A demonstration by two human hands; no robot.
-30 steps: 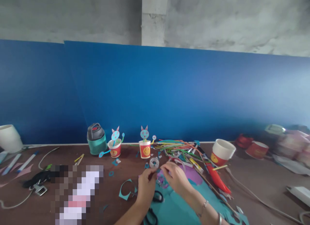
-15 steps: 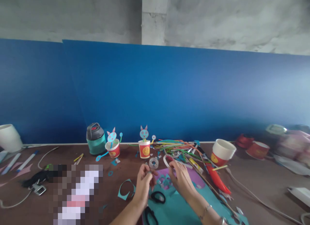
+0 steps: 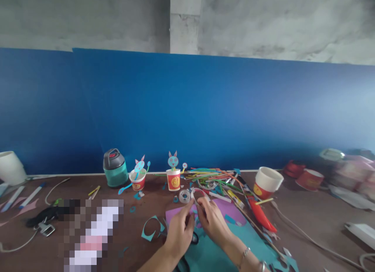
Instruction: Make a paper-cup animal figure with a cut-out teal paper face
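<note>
My left hand (image 3: 181,229) and my right hand (image 3: 213,221) meet above a teal sheet (image 3: 216,256) and a purple sheet (image 3: 231,210). My right fingers are closed on a white-and-red ring-shaped strip (image 3: 199,192). Pinched fingers of my left hand touch near its lower edge; what they hold is too small to make out. Black-handled scissors (image 3: 195,238) lie partly under my left hand. A clear tape roll (image 3: 184,196) sits just beyond. Two red-and-white cups, one in the middle (image 3: 174,181) and one left of it (image 3: 137,183), carry blue paper cat faces.
Colourful pipe cleaners (image 3: 213,175) lie behind my hands. At right are a larger white cup (image 3: 268,180), a red pepper-shaped object (image 3: 262,215) and a cable (image 3: 310,244). A teal jar (image 3: 115,174), markers (image 3: 32,196) and a cut-out paper frame (image 3: 150,238) are at left.
My left hand has moved right and forward, closing its fingers beside my right hand. My right hand has shifted left and slightly down with the ring-shaped strip.
</note>
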